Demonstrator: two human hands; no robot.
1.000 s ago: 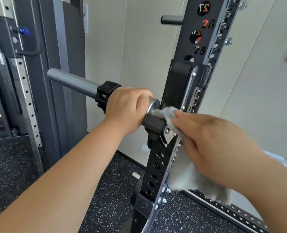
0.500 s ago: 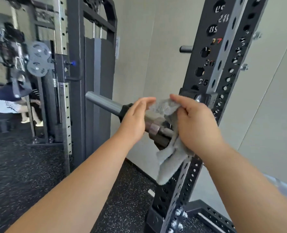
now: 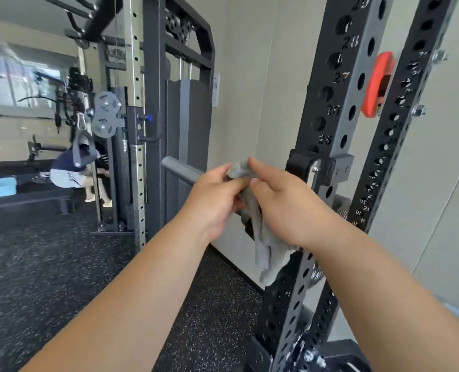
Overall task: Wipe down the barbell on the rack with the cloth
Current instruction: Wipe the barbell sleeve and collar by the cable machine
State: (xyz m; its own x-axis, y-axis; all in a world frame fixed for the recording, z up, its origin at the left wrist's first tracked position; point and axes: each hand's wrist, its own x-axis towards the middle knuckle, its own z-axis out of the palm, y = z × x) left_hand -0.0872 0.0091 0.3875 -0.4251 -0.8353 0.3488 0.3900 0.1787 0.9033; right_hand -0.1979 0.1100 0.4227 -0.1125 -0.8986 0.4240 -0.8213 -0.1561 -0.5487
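Left hand (image 3: pixel 217 196), right hand (image 3: pixel 286 204) pinch cloth (image 3: pixel 266 245) top, near barbell (image 3: pixel 180 169) on rack (image 3: pixel 330 124). Cloth likely soft, light; bunch in palm.

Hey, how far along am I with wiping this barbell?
Done: can't tell, since no wiped stretch shows on the barbell. In hand: the left hand and right hand both pinch the bunched cloth in front of the barbell, by the rack, apparently regripping it. Left: the barbell's bare end has no cloth on it, so it probably needs a pass.
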